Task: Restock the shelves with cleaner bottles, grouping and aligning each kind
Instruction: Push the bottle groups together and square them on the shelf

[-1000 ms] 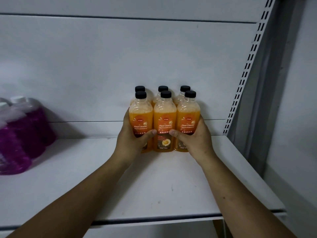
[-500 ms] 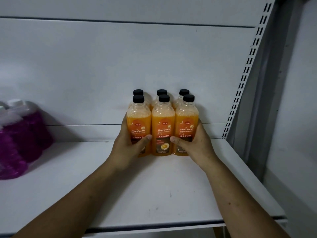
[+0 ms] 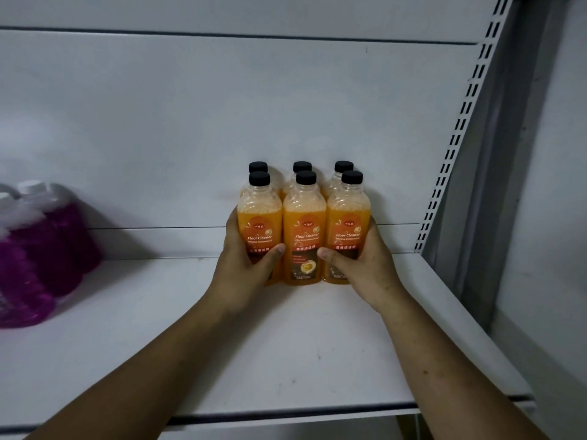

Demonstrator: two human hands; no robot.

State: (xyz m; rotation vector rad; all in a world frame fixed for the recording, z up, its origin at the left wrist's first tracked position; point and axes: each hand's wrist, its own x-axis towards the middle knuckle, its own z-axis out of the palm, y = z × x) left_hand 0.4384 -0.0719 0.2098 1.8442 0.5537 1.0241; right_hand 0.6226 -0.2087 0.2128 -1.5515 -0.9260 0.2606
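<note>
My left grip (image 3: 246, 271) and right grip (image 3: 360, 271) curl round six orange bottles (image 3: 305, 227), labelled "Floor Cleaner", on the shelf (image 3: 286, 344).

I am working in dim, cool, even light. The purple bottles (image 3: 41, 258) are casting a soft shadow rightward onto the back panel (image 3: 286, 106). The orange bottles (image 3: 305, 230) are showing sharp at centre. The left edge is softening, and the slotted upright (image 3: 454, 147) is leaning under lens distortion.

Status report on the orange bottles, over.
Left hand and right hand clasp the orange bottles. Six, upright on the shelf. Purple bottles far left, nothing blocking.
</note>
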